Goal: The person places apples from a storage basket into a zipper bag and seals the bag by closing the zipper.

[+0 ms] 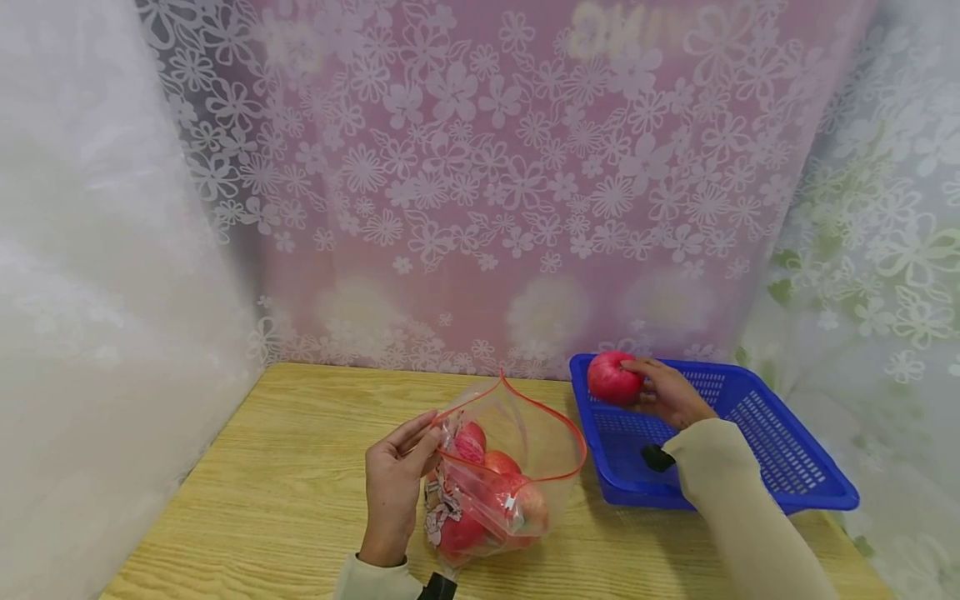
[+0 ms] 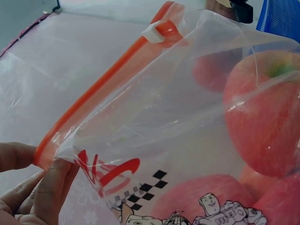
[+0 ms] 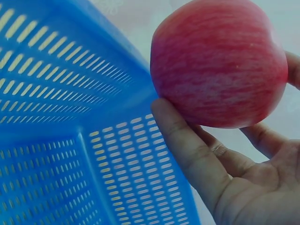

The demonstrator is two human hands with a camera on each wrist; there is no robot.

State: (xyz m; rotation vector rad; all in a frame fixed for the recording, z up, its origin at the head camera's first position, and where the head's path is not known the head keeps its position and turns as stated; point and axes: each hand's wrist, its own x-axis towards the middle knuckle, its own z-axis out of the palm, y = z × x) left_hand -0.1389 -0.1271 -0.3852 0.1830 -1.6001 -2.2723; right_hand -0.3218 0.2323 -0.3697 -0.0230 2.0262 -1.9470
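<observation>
A clear zip bag [image 1: 487,525] with an orange-red zip edge stands on the table with its mouth spread apart. Several red apples [image 1: 461,533] show through its plastic. My left hand [image 1: 397,467] pinches the bag's edge at the left side of the mouth; the left wrist view shows fingers on the orange strip and a white slider [image 2: 153,33] farther along it. Over the left end of the blue basket [image 1: 750,442], my right hand [image 1: 667,392] holds a red apple [image 1: 613,379]. Fingers and thumb lie around the apple in the right wrist view.
The basket has slotted walls and sits at the table's right side. A wood-grain table [image 1: 300,450] spreads out left of the bag. Behind it hangs a pink floral sheet [image 1: 487,208], with pale sheets [image 1: 97,292] at both sides.
</observation>
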